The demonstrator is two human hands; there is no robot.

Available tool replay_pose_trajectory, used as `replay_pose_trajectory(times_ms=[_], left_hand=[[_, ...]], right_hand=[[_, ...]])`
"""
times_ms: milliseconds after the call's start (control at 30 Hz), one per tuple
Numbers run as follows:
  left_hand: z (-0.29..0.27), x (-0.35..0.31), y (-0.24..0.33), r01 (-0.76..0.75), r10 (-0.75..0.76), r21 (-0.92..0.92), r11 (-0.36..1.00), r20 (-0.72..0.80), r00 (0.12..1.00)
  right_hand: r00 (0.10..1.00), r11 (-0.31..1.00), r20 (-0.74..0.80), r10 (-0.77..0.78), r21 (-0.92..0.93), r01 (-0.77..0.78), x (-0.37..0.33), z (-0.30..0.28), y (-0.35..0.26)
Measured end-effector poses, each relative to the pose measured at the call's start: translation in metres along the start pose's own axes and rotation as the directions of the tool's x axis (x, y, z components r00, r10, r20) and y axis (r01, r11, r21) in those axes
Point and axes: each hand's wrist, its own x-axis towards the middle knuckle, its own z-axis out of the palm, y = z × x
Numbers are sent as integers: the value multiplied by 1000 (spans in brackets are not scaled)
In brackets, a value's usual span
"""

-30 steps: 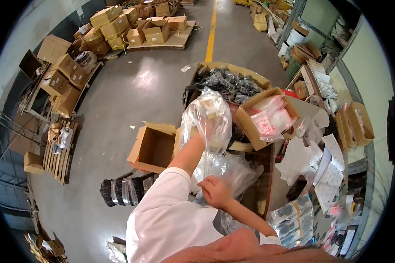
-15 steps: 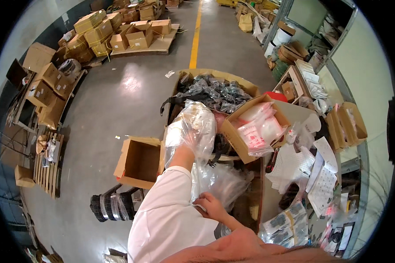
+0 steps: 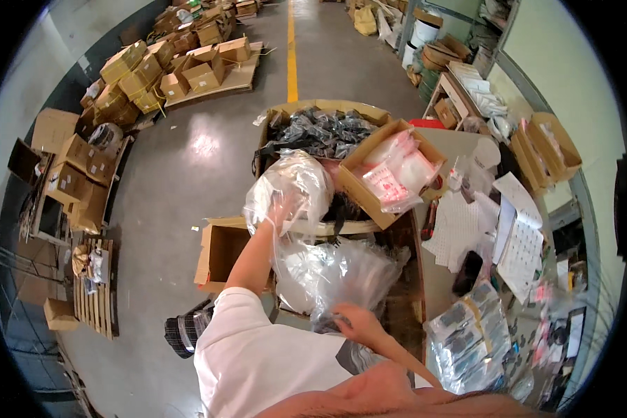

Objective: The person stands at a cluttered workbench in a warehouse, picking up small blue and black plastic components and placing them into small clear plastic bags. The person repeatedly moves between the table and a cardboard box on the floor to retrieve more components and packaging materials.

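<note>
My left hand [image 3: 283, 207] reaches into the clear plastic of a bulging bag [image 3: 296, 174] with whitish contents. Film blurs its fingers, so their grip cannot be made out. Closer to me, my right hand [image 3: 359, 323] is closed, its fingers pinching the near edge of a crumpled clear plastic bag [image 3: 359, 275]. Whether both hands are on one and the same bag is unclear. Beyond my left hand, a large carton [image 3: 313, 104] is filled with dark items in clear bags [image 3: 327, 132]. A smaller carton [image 3: 359, 182] with pink-and-white packets [image 3: 390, 182] leans at its right.
An open empty carton [image 3: 205, 258] stands left of my arm, above a black padded stool [image 3: 177, 338]. To the right, a table [image 3: 442, 150] bears papers [image 3: 519, 233], a dark phone [image 3: 469, 268] and a bundle in clear wrap [image 3: 467, 341]. Stacked cartons [image 3: 132, 80] sit at far left.
My left hand has shifted slightly left and toward me at the bulging bag. My right hand has moved a little right, and the near bag is spread wider. The view has shifted.
</note>
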Motion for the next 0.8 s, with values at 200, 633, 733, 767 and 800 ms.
replay_pose_trajectory(times_ms=[200, 633, 733, 767, 800], left_hand=[[-25, -31, 28, -118, 123, 59, 991, -82, 989], [-35, -120, 6, 182, -307, -345, 921, -353, 884], [-34, -166, 41, 192, -143, 40, 981, -523, 840], [-30, -175, 35, 225, -208, -43, 973, -583, 785], [-26, -184, 33, 249, -273, -128, 960, -629, 728]], right_hand=[[994, 996, -78, 71, -57, -75, -56, -6, 21], [956, 994, -283, 76, -50, -94, -166, -31, 48], [938, 995, -340, 63, -52, -85, -190, -27, 63], [934, 995, -350, 66, -52, -90, -198, -28, 66], [929, 994, -363, 75, -51, -100, -204, -28, 69]])
